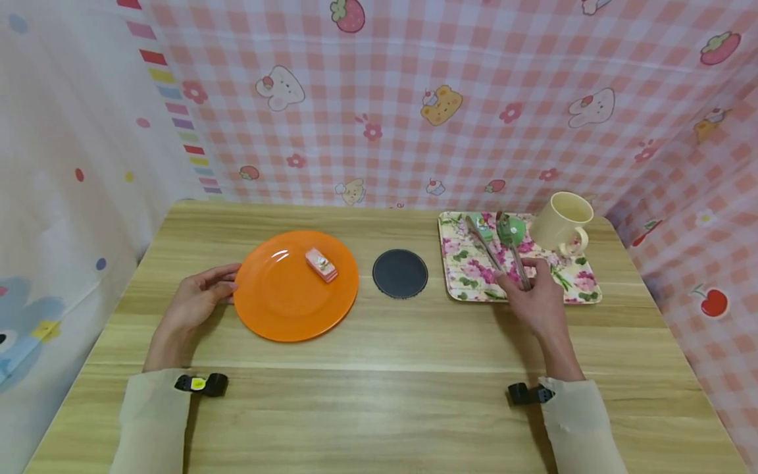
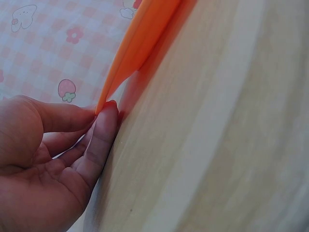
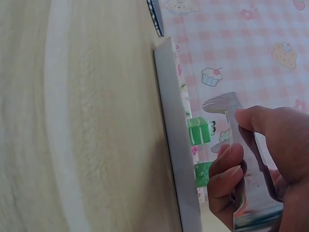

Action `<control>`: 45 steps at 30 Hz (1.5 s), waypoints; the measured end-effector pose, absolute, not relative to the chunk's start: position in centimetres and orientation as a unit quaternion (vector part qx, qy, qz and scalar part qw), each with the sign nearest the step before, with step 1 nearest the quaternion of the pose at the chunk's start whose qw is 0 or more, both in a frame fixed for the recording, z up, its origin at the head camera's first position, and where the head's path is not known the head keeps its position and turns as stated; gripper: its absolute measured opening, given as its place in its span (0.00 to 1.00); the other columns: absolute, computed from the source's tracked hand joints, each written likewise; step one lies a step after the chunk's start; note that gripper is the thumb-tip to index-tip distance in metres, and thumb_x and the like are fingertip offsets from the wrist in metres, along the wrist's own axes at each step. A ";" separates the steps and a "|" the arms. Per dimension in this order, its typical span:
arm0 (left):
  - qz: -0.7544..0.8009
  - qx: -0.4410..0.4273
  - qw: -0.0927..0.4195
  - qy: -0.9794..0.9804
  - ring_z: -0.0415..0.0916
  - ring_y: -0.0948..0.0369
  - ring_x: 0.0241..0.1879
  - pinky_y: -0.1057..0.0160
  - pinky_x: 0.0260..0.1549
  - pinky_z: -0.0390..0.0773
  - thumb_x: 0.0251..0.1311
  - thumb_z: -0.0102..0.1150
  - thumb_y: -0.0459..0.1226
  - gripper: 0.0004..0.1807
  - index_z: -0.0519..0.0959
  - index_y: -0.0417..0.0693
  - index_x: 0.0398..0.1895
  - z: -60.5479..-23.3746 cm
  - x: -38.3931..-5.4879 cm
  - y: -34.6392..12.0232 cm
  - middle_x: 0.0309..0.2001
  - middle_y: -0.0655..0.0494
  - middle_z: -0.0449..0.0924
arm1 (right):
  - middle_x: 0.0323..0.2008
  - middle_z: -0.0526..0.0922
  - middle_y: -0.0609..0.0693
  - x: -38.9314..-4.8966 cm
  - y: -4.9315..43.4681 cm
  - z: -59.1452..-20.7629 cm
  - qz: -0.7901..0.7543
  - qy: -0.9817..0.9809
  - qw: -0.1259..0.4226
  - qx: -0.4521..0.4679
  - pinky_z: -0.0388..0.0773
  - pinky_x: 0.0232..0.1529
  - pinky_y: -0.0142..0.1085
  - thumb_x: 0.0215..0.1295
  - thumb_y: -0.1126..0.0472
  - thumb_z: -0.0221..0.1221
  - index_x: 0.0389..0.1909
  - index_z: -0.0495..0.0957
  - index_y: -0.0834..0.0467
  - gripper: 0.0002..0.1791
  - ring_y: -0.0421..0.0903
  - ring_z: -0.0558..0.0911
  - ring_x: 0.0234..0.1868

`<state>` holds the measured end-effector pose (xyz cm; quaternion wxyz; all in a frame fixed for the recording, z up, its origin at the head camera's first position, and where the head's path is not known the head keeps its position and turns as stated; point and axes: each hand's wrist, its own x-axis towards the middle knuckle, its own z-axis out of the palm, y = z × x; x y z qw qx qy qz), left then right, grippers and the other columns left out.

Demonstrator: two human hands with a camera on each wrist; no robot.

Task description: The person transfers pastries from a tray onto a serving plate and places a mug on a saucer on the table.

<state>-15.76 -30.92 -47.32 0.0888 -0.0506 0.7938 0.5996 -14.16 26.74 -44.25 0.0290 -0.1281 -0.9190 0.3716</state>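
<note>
Left hand: one, the left hand [image 1: 197,297] pinching the near-left rim of the plate between thumb and fingers.
Right hand: one, the right hand [image 1: 537,301], its thumb and fingers curled round the tongs.
Metal tongs: one pair, the metal tongs [image 1: 485,247], two arms spread apart, reaching over the tray from its front edge; one tip is forked.
Orange plate: one, the orange plate [image 1: 278,322], lying on the left part of the table.
Pink piece: one, the pink piece [image 1: 322,265] with a printed top, on the plate, right of its middle.
Green pieces: two, both on the tray near the tong tips; one is the boxy green piece [image 1: 482,226], the other the rounder-looking green piece [image 1: 516,230]. Whether the tips touch either, I cannot tell.
Floral tray: one, the floral tray [image 1: 474,286], at the table's back right.
Cream mug: one, the cream mug [image 1: 553,227], upright at the tray's back right, handle toward the front right.
Dark disc: one, the dark disc [image 1: 400,274], flat between plate and tray.
Wrist cameras: two black wrist cameras [image 1: 218,384], one at each pale sleeve [image 1: 155,418].
Table: one wooden table [image 1: 355,415], before a pink checked curtain [image 1: 385,85].
</note>
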 end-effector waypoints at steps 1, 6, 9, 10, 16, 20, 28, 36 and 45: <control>0.601 -0.052 0.089 0.793 0.83 0.73 0.41 0.70 0.43 0.87 0.75 0.53 0.32 0.27 0.66 0.34 0.74 -47.3 -15.8 -30.9 0.46 0.70 0.80 | 0.31 0.81 0.57 -14.2 26.8 -44.3 0.372 -0.919 0.029 -0.127 0.76 0.23 0.36 0.68 0.34 0.59 0.68 0.65 0.57 0.40 0.47 0.79 0.25; 0.609 -0.051 0.091 0.787 0.83 0.73 0.42 0.70 0.42 0.87 0.75 0.53 0.32 0.27 0.66 0.33 0.74 -47.3 -15.8 -30.9 0.46 0.70 0.81 | 0.29 0.82 0.56 -14.6 26.9 -44.7 0.382 -0.915 0.023 -0.126 0.78 0.21 0.38 0.68 0.36 0.60 0.67 0.66 0.57 0.38 0.47 0.81 0.22; 0.609 -0.048 0.093 0.786 0.83 0.73 0.42 0.70 0.43 0.87 0.75 0.53 0.32 0.27 0.65 0.34 0.74 -47.2 -15.7 -31.0 0.46 0.70 0.81 | 0.28 0.82 0.56 -14.6 27.0 -44.8 0.381 -0.915 0.023 -0.129 0.77 0.20 0.38 0.68 0.35 0.60 0.66 0.67 0.57 0.37 0.47 0.81 0.21; 0.609 -0.049 0.094 0.786 0.83 0.73 0.42 0.70 0.43 0.87 0.75 0.53 0.32 0.27 0.65 0.34 0.74 -47.2 -15.7 -31.0 0.47 0.70 0.81 | 0.28 0.82 0.56 -14.6 27.0 -44.9 0.380 -0.915 0.024 -0.129 0.77 0.20 0.38 0.68 0.35 0.60 0.66 0.67 0.57 0.37 0.46 0.80 0.20; 0.602 -0.050 0.095 0.792 0.83 0.73 0.42 0.70 0.43 0.87 0.76 0.52 0.33 0.27 0.66 0.35 0.74 -47.3 -15.6 -31.0 0.47 0.70 0.80 | 0.27 0.84 0.56 -14.6 26.9 -45.2 0.382 -0.916 0.024 -0.123 0.76 0.20 0.37 0.69 0.36 0.61 0.63 0.69 0.57 0.35 0.45 0.81 0.20; 0.599 -0.048 0.092 0.794 0.83 0.73 0.42 0.70 0.44 0.87 0.76 0.52 0.33 0.27 0.66 0.35 0.74 -47.3 -15.6 -31.0 0.47 0.70 0.80 | 0.28 0.85 0.57 -14.6 26.8 -45.3 0.378 -0.917 0.021 -0.125 0.76 0.20 0.36 0.69 0.37 0.60 0.62 0.70 0.57 0.33 0.45 0.80 0.20; 0.598 -0.047 0.091 0.795 0.83 0.73 0.42 0.70 0.44 0.87 0.76 0.52 0.33 0.26 0.67 0.35 0.74 -47.3 -15.6 -31.0 0.47 0.71 0.80 | 0.32 0.89 0.63 -14.6 26.7 -45.3 0.379 -0.917 0.026 -0.122 0.76 0.17 0.36 0.73 0.40 0.59 0.60 0.72 0.59 0.29 0.43 0.80 0.18; 0.600 -0.044 0.094 0.793 0.83 0.73 0.42 0.70 0.44 0.87 0.76 0.52 0.33 0.26 0.66 0.35 0.74 -47.3 -15.7 -31.0 0.47 0.70 0.80 | 0.30 0.89 0.61 -14.8 26.7 -45.3 0.365 -0.922 0.044 -0.121 0.74 0.18 0.35 0.74 0.43 0.58 0.55 0.74 0.58 0.23 0.42 0.79 0.20; 0.593 -0.049 0.087 0.799 0.83 0.74 0.41 0.71 0.43 0.87 0.75 0.52 0.33 0.26 0.67 0.35 0.74 -47.3 -15.7 -31.0 0.47 0.70 0.80 | 0.30 0.89 0.61 -14.8 26.7 -45.4 0.360 -0.924 0.053 -0.120 0.73 0.18 0.34 0.74 0.44 0.58 0.55 0.75 0.58 0.23 0.42 0.78 0.20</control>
